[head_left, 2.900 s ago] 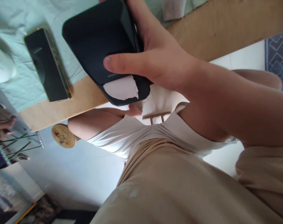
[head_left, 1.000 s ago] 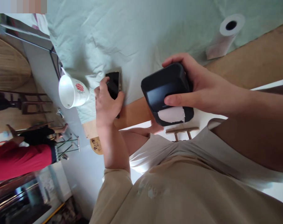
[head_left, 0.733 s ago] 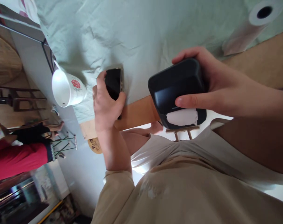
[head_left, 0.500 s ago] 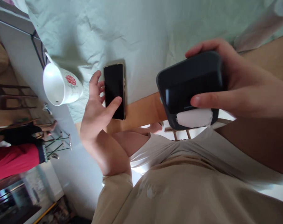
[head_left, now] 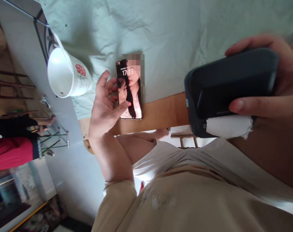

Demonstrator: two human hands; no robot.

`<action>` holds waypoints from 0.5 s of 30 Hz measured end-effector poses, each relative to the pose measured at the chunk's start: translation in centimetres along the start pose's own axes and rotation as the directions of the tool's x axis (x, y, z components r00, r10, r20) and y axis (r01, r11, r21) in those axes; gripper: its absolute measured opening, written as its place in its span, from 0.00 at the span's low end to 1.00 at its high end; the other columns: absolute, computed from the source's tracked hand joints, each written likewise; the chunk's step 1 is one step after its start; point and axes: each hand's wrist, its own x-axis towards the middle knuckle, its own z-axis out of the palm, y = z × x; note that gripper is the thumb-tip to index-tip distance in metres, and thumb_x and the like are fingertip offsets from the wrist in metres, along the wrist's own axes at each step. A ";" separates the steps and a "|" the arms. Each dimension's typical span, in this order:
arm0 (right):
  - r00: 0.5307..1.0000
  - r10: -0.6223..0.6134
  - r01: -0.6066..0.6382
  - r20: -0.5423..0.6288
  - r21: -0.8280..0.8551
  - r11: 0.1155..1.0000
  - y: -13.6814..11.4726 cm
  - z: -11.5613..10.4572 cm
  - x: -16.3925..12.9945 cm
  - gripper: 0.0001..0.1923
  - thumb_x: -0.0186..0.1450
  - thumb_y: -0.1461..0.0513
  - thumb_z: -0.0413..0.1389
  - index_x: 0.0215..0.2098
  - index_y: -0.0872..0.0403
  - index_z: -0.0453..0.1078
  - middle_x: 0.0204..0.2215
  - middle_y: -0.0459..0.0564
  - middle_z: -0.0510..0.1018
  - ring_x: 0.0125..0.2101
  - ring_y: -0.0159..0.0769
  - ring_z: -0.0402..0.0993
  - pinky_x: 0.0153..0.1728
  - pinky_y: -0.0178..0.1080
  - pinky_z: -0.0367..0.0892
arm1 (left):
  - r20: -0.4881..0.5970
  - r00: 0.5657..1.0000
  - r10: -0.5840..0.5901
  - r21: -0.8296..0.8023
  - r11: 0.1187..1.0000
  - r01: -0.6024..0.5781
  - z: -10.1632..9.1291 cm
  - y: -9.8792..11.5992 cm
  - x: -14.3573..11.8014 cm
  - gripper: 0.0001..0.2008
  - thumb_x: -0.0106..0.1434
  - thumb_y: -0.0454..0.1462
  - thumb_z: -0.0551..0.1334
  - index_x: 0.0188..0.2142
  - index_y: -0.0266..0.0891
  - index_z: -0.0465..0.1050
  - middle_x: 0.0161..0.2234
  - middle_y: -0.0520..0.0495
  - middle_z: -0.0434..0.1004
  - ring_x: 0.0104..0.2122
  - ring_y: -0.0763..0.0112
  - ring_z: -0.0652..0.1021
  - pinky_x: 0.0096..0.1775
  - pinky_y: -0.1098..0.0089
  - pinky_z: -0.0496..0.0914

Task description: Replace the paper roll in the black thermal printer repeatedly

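Observation:
A phone (head_left: 130,93) with a lit lock screen lies at the near edge of the table, partly over its wooden strip. The thumb of my left hand (head_left: 104,106) rests on the lower part of the screen. Its other fingers are apart, beside the phone's left edge. My right hand (head_left: 264,100) grips a black portable printer (head_left: 216,83) above the table edge, thumb on the near face and fingers over the far side. White paper (head_left: 228,126) with a ragged end sticks out of the printer's lower side.
A white cup (head_left: 71,74) with a red flower stands on the pale green tablecloth (head_left: 165,38), left of the phone. My legs are under the wooden table edge (head_left: 165,109). On the far left are a person in red (head_left: 11,154) and a brown stool (head_left: 11,83).
The phone's dark screen has lit up under my left thumb. My right hand has shifted right with the printer. The whole view has moved slightly.

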 end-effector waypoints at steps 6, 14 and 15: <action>0.999 -0.032 0.031 0.021 0.007 0.999 -0.1 0.3 0.2 0.44 0.49 0.45 0.67 0.61 0.33 0.57 0.40 0.35 0.74 0.33 0.30 0.74 0.20 0.25 0.58 | -0.041 0.996 -0.085 0.070 0.994 0.088 0.8 1.2 0.2 0.47 0.49 0.47 0.73 0.62 0.47 0.50 0.62 0.40 0.62 0.58 0.58 0.70 0.51 0.58 0.74; 0.999 -0.040 0.040 0.030 0.007 0.999 0.1 0.3 0.2 0.42 0.50 0.46 0.67 0.60 0.33 0.58 0.41 0.37 0.74 0.33 0.27 0.75 0.20 0.21 0.61 | -0.040 0.997 -0.064 0.051 0.997 0.066 0.9 1.0 0.1 0.45 0.47 0.41 0.73 0.60 0.51 0.53 0.61 0.44 0.63 0.56 0.61 0.71 0.51 0.60 0.72; 0.999 -0.034 0.033 0.027 0.012 0.999 0.0 0.3 0.1 0.42 0.50 0.46 0.67 0.60 0.33 0.58 0.41 0.38 0.74 0.33 0.26 0.75 0.21 0.21 0.62 | -0.067 0.997 -0.045 0.015 0.999 0.046 0.8 0.8 0.1 0.43 0.47 0.40 0.72 0.59 0.50 0.55 0.60 0.45 0.65 0.54 0.62 0.71 0.50 0.60 0.72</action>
